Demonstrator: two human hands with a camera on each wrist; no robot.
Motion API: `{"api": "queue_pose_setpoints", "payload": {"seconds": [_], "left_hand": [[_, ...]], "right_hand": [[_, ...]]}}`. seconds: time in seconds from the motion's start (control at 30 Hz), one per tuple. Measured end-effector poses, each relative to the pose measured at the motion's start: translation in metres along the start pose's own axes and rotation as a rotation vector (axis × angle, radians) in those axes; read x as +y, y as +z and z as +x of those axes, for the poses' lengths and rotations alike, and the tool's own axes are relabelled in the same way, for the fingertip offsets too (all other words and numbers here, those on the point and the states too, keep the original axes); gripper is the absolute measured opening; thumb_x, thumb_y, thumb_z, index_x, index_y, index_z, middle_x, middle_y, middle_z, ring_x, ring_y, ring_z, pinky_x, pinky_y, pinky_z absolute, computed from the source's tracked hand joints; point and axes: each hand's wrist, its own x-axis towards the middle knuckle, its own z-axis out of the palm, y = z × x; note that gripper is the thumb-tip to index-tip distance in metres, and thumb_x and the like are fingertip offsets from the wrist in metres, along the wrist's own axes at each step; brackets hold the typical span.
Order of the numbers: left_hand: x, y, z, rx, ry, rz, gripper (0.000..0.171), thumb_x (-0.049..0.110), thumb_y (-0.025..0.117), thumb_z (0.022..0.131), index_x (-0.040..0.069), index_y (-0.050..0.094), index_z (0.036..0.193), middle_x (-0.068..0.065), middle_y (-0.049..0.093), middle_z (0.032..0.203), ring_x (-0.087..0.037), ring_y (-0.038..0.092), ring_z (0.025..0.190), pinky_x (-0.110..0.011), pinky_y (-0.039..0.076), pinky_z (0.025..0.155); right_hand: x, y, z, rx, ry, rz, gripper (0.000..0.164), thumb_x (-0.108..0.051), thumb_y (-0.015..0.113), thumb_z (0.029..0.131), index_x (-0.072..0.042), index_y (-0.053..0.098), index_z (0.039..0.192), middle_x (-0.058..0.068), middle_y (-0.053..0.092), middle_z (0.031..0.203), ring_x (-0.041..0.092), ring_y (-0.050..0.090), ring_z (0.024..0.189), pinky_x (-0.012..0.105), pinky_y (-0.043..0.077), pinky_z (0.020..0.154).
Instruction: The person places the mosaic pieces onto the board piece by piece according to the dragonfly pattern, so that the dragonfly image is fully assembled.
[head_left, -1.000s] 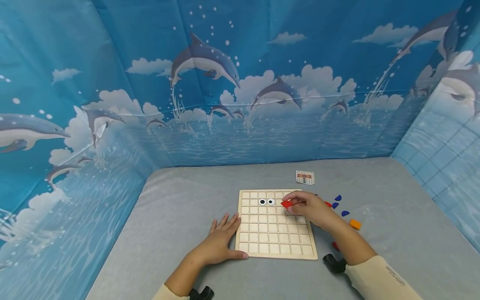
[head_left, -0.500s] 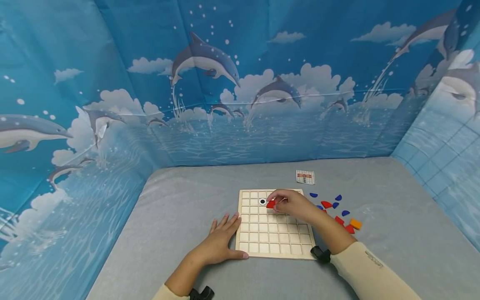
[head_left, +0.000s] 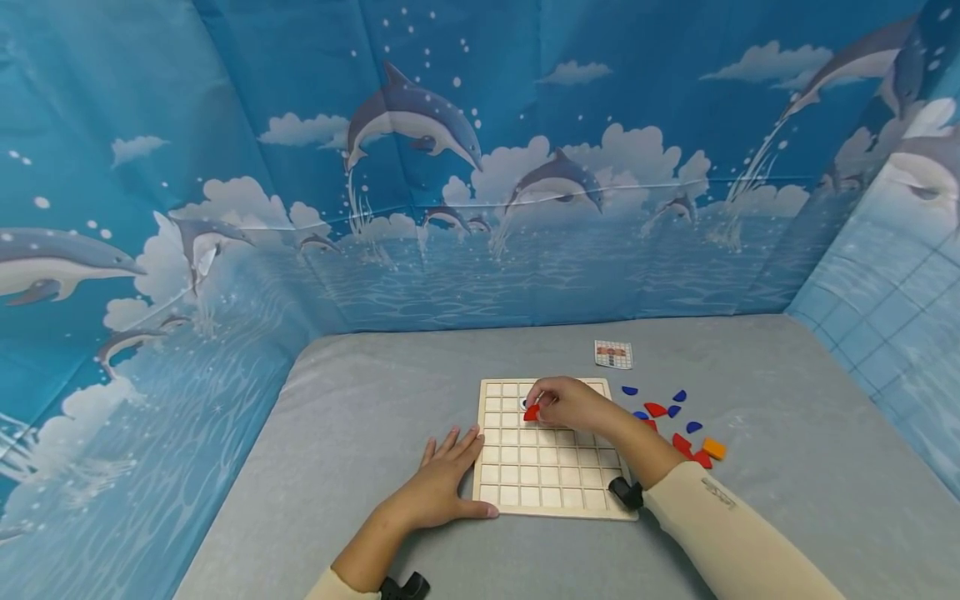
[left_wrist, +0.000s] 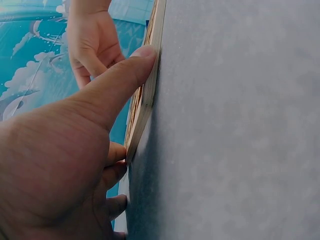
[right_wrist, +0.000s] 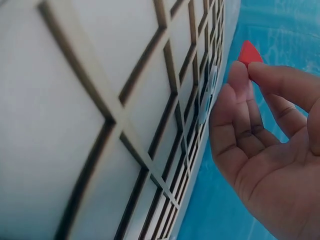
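Gridded board [head_left: 551,467], pale and apparently wooden, lies flat on the grey counter [head_left: 375,400] in front of the person, with both hands about it. I would expect it to be stiff and fairly light, apt to slide over the cloth-like covering if pushed; its raised outer rim looks the best place to steady it.

At its left edge the left hand [head_left: 442,487] is spread, fingers extended and meeting the side, thumb reaching across the near corner; it steadies the board and grasps nothing round. The right hand [head_left: 570,404] hangs over the far part of the grid, palm inclined toward the cells, forearm slanting in from the near right, thumb and fingertips pinched together.

Beyond the board's far right corner lies a printed card [head_left: 613,354]. To the right, an orange block [head_left: 714,449] is the outermost of the loose shapes, near several red pieces [head_left: 681,443].

Between the right thumb and fingertips is a red wedge [head_left: 532,413], just above the board and apart from it in the right wrist view. It is probably light, rigid and smooth; its narrow edges offer little hold, so a fingertip pinch suits it.

Smaller are the blue half-discs [head_left: 693,427] scattered nearby, and a black-and-white disc [head_left: 523,404] on the grid, partly hidden by the right hand.
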Motion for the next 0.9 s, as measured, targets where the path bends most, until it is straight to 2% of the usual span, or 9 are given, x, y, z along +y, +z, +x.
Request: {"api": "queue_pose_setpoints", "payload": {"seconds": [0.2, 0.4, 0.63, 0.9], "left_hand": [[-0.002, 0.001, -0.001, 0.005, 0.013, 0.005, 0.111, 0.069, 0.074, 0.079, 0.018, 0.022, 0.163, 0.004, 0.013, 0.172, -0.031, 0.005, 0.160, -0.065, 0.002, 0.124], [-0.004, 0.002, -0.001, 0.007, 0.027, 0.012, 0.110, 0.067, 0.074, 0.080, 0.017, 0.022, 0.163, 0.002, 0.014, 0.172, -0.032, 0.006, 0.160, -0.066, 0.002, 0.123], [-0.004, 0.001, -0.001, 0.014, 0.030, 0.017, 0.110, 0.067, 0.074, 0.079, 0.016, 0.023, 0.163, 0.001, 0.015, 0.171, -0.033, 0.008, 0.159, -0.066, 0.003, 0.123], [-0.004, 0.002, -0.002, 0.011, 0.032, 0.013, 0.110, 0.067, 0.074, 0.079, 0.016, 0.024, 0.162, 0.001, 0.015, 0.171, -0.033, 0.008, 0.159, -0.067, 0.003, 0.123]], "right_hand": [[-0.001, 0.004, 0.004, -0.003, 0.033, 0.019, 0.016, 0.001, 0.061, 0.095, -0.006, 0.070, 0.106, 0.009, 0.063, 0.088, 0.016, 0.056, 0.072, 0.029, 0.049, 0.066], [0.000, 0.009, 0.007, -0.007, 0.022, 0.001, 0.011, 0.000, 0.063, 0.093, -0.006, 0.070, 0.100, 0.005, 0.060, 0.080, 0.014, 0.049, 0.065, 0.028, 0.045, 0.062], [0.002, 0.009, 0.008, -0.008, 0.003, -0.086, 0.011, -0.001, 0.066, 0.092, -0.008, 0.071, 0.099, 0.005, 0.063, 0.084, 0.014, 0.052, 0.071, 0.027, 0.045, 0.064], [0.004, 0.012, 0.010, 0.000, -0.014, -0.116, 0.013, 0.000, 0.065, 0.091, -0.011, 0.071, 0.097, 0.002, 0.064, 0.085, 0.015, 0.053, 0.075, 0.030, 0.045, 0.067]]}}
